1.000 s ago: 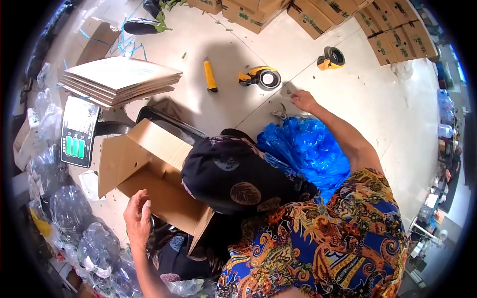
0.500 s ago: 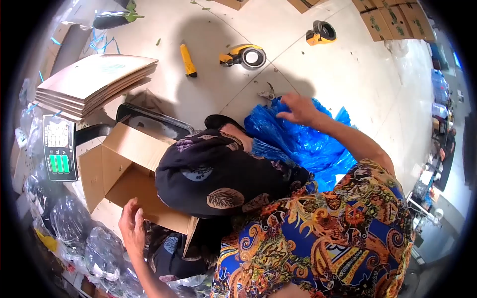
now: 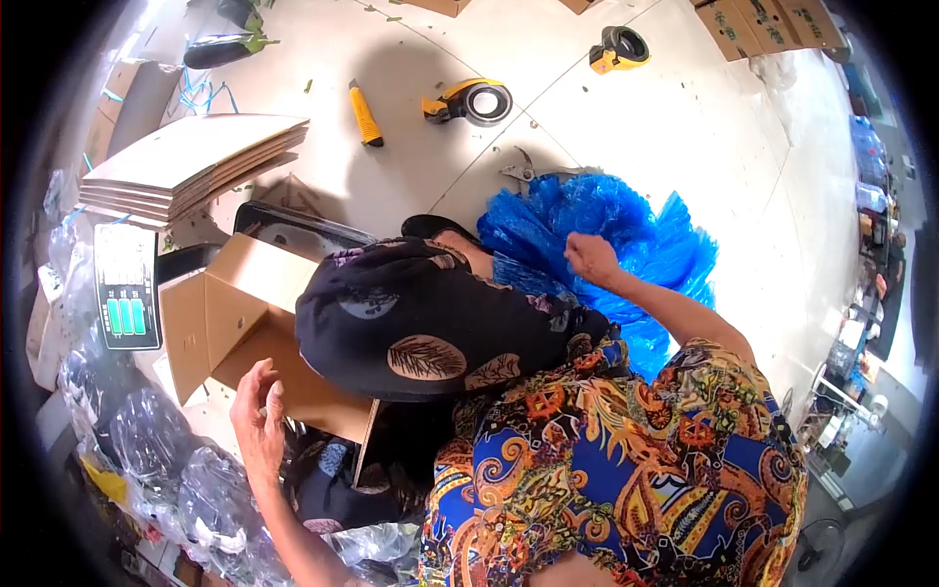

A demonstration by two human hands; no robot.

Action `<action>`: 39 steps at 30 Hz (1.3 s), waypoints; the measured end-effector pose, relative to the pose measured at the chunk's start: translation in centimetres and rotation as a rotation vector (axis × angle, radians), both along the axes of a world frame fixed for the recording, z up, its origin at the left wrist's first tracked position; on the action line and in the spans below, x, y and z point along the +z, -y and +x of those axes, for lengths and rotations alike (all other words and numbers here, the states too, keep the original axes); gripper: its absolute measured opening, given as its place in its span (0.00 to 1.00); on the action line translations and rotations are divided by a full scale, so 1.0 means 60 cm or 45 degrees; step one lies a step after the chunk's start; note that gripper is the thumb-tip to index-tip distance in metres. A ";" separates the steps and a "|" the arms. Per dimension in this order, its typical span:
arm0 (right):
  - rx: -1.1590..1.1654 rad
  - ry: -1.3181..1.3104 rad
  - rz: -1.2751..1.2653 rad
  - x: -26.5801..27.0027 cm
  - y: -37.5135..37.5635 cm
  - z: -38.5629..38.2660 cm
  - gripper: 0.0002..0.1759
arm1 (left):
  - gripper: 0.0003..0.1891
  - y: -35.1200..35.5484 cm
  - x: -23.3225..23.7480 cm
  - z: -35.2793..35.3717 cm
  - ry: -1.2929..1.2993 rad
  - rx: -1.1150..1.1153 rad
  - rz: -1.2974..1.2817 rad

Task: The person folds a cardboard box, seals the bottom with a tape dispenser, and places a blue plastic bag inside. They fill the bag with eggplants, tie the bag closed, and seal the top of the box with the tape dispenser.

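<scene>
My left hand (image 3: pixel 259 421) is beside the near side of an open cardboard box (image 3: pixel 235 269). Its fingers are loosely bent and apart, with nothing between them. The box leans against my leg in dark patterned trousers (image 3: pixel 391 323), its flaps spread and its inside bare where visible. Over a crumpled heap of blue plastic bags (image 3: pixel 646 235), my right hand (image 3: pixel 592 259) is closed, fingertips pinched on the blue plastic. Whether one bag or several are in the pinch is hidden. Garden pruners (image 3: pixel 523 168) lie at the heap's far edge.
On the floor lie a yellow utility knife (image 3: pixel 365 115) and two tape dispensers (image 3: pixel 469 101) (image 3: pixel 618 49). Flat cardboard (image 3: pixel 196 157) is stacked left, near a scale display (image 3: pixel 127 289). Clear bags (image 3: pixel 152 430) line the lower left; an eggplant (image 3: pixel 217 49) lies far left.
My right hand has come down and closer to me, its fingers now closed on the blue plastic, which looks more spread out. My left hand has risen slightly beside the box.
</scene>
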State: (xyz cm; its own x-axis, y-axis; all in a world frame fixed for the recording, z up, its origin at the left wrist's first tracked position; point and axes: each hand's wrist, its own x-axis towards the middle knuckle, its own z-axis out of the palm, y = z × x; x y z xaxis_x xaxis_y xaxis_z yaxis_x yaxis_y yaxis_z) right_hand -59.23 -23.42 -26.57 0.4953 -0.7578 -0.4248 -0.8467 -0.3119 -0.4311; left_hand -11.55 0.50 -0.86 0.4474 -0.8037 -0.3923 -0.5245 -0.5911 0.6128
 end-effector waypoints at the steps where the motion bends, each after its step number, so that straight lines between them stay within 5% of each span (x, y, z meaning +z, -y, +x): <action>1: -0.116 0.148 0.042 0.001 0.015 0.004 0.08 | 0.16 0.002 0.001 -0.001 0.016 0.003 -0.009; 4: -0.512 0.469 0.394 0.024 0.049 0.032 0.12 | 0.17 0.004 0.011 -0.001 0.061 0.027 -0.024; 8: -0.547 0.600 0.508 0.088 0.078 0.103 0.08 | 0.16 0.013 0.023 -0.012 0.012 0.126 -0.142; 11: -0.749 1.035 0.726 0.102 0.111 0.138 0.08 | 0.16 0.049 0.059 -0.056 -0.149 0.171 -0.242; 17: -0.949 1.586 1.373 0.384 0.115 0.330 0.12 | 0.24 0.151 0.104 -0.149 -0.794 0.199 -0.494; 19: -0.788 1.575 1.492 0.415 0.122 0.368 0.23 | 0.38 0.192 0.089 -0.176 -1.113 0.269 -0.611; 21: -0.580 1.668 1.492 0.479 0.107 0.423 0.22 | 0.47 0.244 0.067 -0.188 -0.616 0.085 -0.626; 23: -0.167 1.673 1.283 0.520 0.102 0.465 0.18 | 0.36 0.280 0.059 -0.178 -0.893 -0.029 -0.664; 25: -0.020 1.797 1.319 0.546 0.100 0.508 0.20 | 0.28 0.289 0.044 -0.163 -0.803 0.107 -0.678; 28: 0.296 1.935 0.883 0.606 0.122 0.540 0.25 | 0.23 0.251 0.049 -0.103 -0.722 0.253 -0.784; 29: 0.364 2.002 1.068 0.634 0.118 0.540 0.26 | 0.22 0.221 0.065 -0.072 -0.604 0.366 -0.749; 31: 0.024 2.158 1.563 0.633 0.141 0.557 0.21 | 0.19 0.151 0.099 -0.015 -0.592 0.523 -0.790; 33: -0.008 2.092 1.536 0.620 0.132 0.567 0.20 | 0.18 0.084 0.114 0.024 -0.521 0.565 -0.847; 35: 0.017 1.998 1.362 0.589 0.125 0.582 0.15 | 0.14 0.029 0.123 0.043 -0.301 0.402 -0.559; 36: 0.146 1.922 1.111 0.573 0.117 0.585 0.24 | 0.14 0.011 0.110 0.043 -0.267 0.386 -0.555; 38: 0.437 1.676 1.191 0.552 0.116 0.593 0.25 | 0.13 -0.037 0.062 0.059 -0.214 0.325 -0.403; 39: 0.578 1.546 1.218 0.540 0.111 0.600 0.26 | 0.12 -0.060 0.038 0.063 0.069 0.181 -0.277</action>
State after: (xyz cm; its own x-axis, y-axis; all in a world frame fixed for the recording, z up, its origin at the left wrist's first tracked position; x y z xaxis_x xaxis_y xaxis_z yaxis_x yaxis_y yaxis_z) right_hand -23.25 -30.10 5.86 0.9738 -0.1624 0.1593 0.2063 0.3350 -0.9194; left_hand -7.76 4.12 1.45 0.5777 -0.7939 -0.1898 -0.4809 -0.5188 0.7068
